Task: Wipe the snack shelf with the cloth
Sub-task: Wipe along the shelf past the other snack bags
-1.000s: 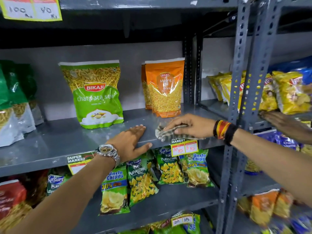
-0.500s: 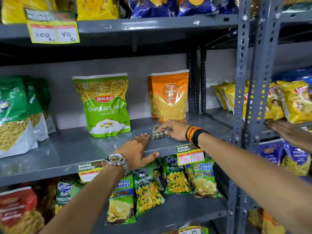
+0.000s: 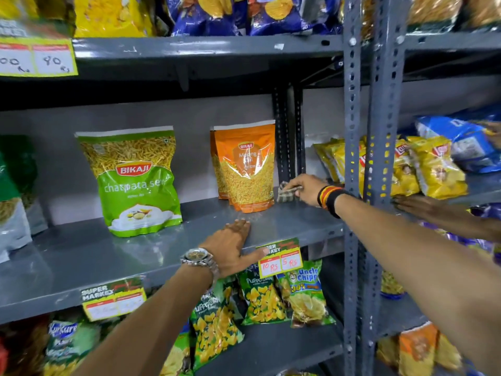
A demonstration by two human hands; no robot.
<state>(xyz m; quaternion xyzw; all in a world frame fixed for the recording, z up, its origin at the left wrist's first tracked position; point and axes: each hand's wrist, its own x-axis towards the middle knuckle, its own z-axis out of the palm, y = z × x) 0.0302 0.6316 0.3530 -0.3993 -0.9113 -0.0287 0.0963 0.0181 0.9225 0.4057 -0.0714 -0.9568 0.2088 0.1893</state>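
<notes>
Two hands work the snack shelf (image 3: 81, 256): the right hand (image 3: 305, 187) has its fingers pinched on the cloth (image 3: 287, 193) at the back corner beside the orange packet (image 3: 245, 166), the left hand (image 3: 230, 246) lies flat and open, and most of the shelf seemingly remains unwiped.

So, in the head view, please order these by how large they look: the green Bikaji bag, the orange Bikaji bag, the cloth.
1. green Bikaji bag, clearly the largest.
2. orange Bikaji bag, narrower; it stands further back, so the real difference is unsure.
3. cloth, smallest, bunched and partly covered by the right hand.
</notes>
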